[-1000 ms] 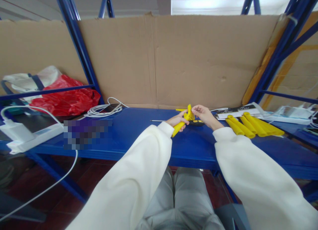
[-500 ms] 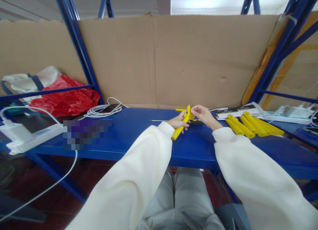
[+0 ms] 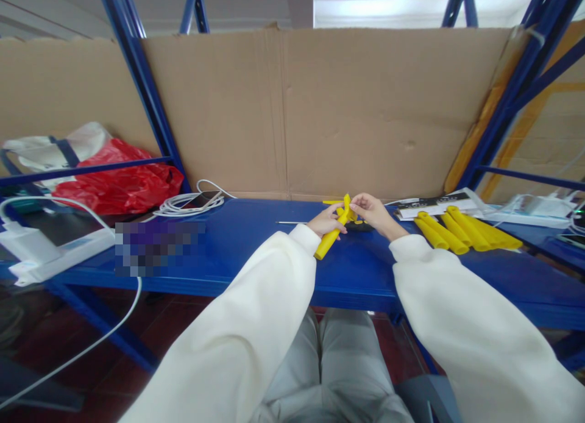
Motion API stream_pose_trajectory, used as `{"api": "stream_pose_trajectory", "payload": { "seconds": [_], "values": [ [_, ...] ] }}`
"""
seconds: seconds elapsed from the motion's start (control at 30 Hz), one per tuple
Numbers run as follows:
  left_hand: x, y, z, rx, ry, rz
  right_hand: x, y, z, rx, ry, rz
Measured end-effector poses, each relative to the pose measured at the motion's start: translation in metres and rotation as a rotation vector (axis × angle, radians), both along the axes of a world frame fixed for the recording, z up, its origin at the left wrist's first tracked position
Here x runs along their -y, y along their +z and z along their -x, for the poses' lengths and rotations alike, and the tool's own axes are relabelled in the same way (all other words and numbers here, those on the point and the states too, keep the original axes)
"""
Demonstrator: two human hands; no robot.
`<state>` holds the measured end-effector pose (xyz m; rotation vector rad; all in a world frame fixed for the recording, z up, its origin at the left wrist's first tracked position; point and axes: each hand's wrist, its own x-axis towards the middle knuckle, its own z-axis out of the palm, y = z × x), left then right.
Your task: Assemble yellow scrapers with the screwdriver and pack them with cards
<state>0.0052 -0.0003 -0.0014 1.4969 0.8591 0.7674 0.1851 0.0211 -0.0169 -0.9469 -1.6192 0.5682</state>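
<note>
My left hand (image 3: 325, 221) is closed round a long yellow tube-shaped piece (image 3: 329, 242) that slants down towards me over the blue shelf (image 3: 256, 252). My right hand (image 3: 373, 211) pinches the yellow part at its upper end (image 3: 348, 206), fingers pressed together. Both hands meet just above the shelf. A dark flat object with yellow spots (image 3: 361, 226) lies under my right hand, partly hidden. A thin metal rod (image 3: 292, 222) lies on the shelf left of my hands.
Several yellow tubes (image 3: 461, 230) lie side by side at the right, beside a flat printed box (image 3: 434, 205). Coiled white cable (image 3: 189, 202) sits at the back left, near a red bag (image 3: 119, 182). A white power strip (image 3: 59, 252) is far left. A cardboard sheet (image 3: 292, 112) stands behind.
The lower end of the yellow tube has swung slightly down and towards me in my left hand. My right hand has stayed at its upper end.
</note>
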Motion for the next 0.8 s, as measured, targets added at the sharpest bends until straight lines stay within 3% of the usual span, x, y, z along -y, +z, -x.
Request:
{"api": "stream_pose_trajectory", "payload": {
  "seconds": [0.3,0.6,0.7,0.8],
  "values": [
    [-0.007,-0.002,0.003,0.107,-0.077,0.022,-0.008,-0.005,-0.006,-0.062,-0.181,0.020],
    [-0.007,-0.002,0.003,0.287,-0.132,0.113,-0.006,-0.006,-0.006,-0.023,-0.113,0.137],
    [-0.013,-0.003,0.005,0.409,-0.092,0.159,-0.010,-0.008,-0.009,0.019,-0.156,0.154],
    [-0.017,0.000,0.008,0.467,0.042,0.191,-0.014,-0.011,-0.012,0.110,-0.222,0.137]
  ]
}}
